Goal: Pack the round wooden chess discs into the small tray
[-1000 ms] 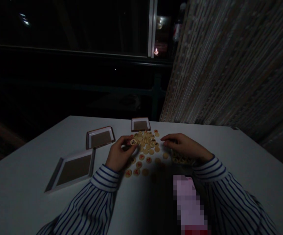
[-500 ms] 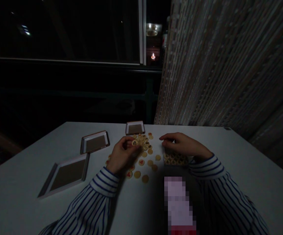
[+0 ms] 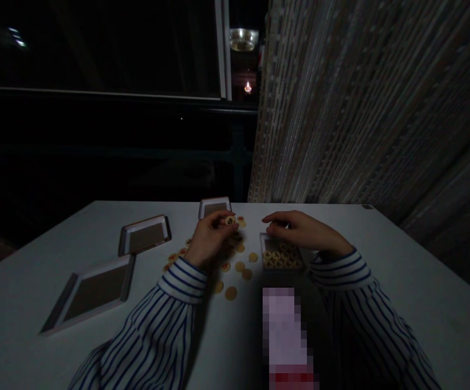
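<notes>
Between the thumb and fingers of my left hand (image 3: pixel 210 235) is a round wooden Chinese chess piece (image 3: pixel 230 220), its dark character facing me. Under and around that hand lie loose xiangqi pieces, some blank side up like this disc (image 3: pixel 230 293), others with red characters, such as this red-marked piece (image 3: pixel 226 267). My right hand (image 3: pixel 300 230) is over the back of a shallow box (image 3: pixel 264 241) to the right. Its fingers are bent, with thumb and index apart and nothing visible between them. Rows of dark-marked pieces (image 3: pixel 278 263) fill the front of the box, partly hidden by the hand.
Two shallow trays, a larger tray (image 3: pixel 97 295) and a smaller tray (image 3: pixel 145 236), lie at left on the white table (image 3: pixel 381 260). Another tray (image 3: pixel 214 206) is near the back edge. A blurred pinkish object (image 3: pixel 286 330) is in front. A string curtain (image 3: pixel 340 108) hangs behind.
My left hand has moved slightly right and back over the pile with a piece in its fingers. The right hand has shifted little; more of the box shows beneath it. The view has turned slightly right.
</notes>
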`<state>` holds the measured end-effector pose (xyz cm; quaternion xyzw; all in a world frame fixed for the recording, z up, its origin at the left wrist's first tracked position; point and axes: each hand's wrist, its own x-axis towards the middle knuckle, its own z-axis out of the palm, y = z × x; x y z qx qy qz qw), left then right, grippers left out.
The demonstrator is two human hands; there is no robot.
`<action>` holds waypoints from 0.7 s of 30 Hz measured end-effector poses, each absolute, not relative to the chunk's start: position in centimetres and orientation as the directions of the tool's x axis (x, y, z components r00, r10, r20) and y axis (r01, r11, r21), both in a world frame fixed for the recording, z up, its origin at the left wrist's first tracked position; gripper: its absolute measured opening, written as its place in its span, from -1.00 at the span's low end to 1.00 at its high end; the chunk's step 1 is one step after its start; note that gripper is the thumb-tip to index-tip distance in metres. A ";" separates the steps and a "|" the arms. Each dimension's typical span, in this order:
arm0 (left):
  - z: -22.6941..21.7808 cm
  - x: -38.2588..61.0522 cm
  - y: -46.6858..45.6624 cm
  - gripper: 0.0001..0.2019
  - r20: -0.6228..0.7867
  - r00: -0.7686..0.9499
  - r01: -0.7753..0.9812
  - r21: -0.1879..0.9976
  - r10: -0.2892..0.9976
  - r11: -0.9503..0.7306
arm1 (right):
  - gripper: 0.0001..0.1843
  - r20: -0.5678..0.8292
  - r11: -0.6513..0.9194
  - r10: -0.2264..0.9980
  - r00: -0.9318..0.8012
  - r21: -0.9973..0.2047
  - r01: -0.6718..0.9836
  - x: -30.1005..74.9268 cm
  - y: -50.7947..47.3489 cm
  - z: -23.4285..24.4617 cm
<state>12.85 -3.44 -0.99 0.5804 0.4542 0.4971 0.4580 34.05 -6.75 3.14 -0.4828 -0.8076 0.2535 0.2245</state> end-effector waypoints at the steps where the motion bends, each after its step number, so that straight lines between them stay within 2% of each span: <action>1: -0.9 13.1 -3.3 -0.65 0.168 0.093 0.070 0.982 0.981 -0.174 | -0.58 0.118 0.402 0.896 -0.429 -0.625 0.669 34.2 -6.8 3.2; 21: 0.3 18.3 -1.4 -0.70 0.223 0.150 0.005 0.974 0.963 -0.227 | -0.58 0.166 0.361 0.929 -0.330 -0.602 0.712 36.5 -6.9 3.7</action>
